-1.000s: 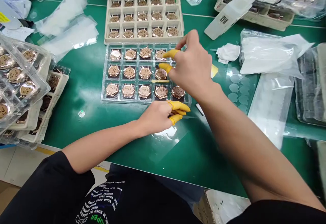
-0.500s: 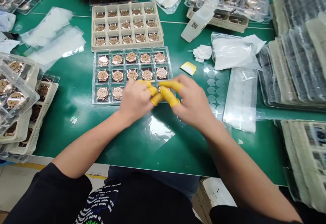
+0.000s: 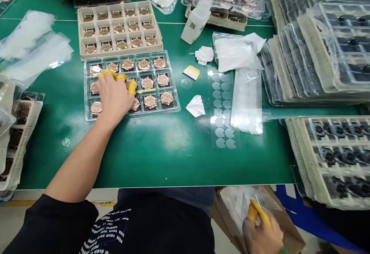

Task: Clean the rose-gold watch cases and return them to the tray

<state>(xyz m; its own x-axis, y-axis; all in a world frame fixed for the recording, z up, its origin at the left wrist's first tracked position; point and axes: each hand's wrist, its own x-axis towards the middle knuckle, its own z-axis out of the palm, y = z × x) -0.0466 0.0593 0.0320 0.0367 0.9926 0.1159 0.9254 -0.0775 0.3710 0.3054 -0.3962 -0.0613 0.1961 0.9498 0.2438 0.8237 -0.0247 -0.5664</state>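
My left hand (image 3: 114,96), with yellow finger cots on its fingertips, lies over the left part of a clear plastic tray (image 3: 166,112). Its fingers are bent and apart, covering some of the rose-gold watch cases, such as the watch case (image 3: 150,101) beside it. Below the table edge at lower right, my right hand (image 3: 263,231) reaches over a cardboard box (image 3: 285,231) lined with whitish plastic. Two yellow-cotted fingers of that hand are close together. Whatever is between them blends into the pale plastic behind.
A beige tray (image 3: 120,55) of watch cases adjoins the clear tray. Rightward lie a white bottle (image 3: 196,21), a crumpled tissue (image 3: 204,54), a yellow-white pad (image 3: 191,72), a white scrap (image 3: 196,106) and a sticker sheet (image 3: 221,109). Stacked trays (image 3: 306,161) line the right.
My right hand has left the clear tray and dropped to the box below the table edge. My left hand has shifted left over the tray. The view has swung right.
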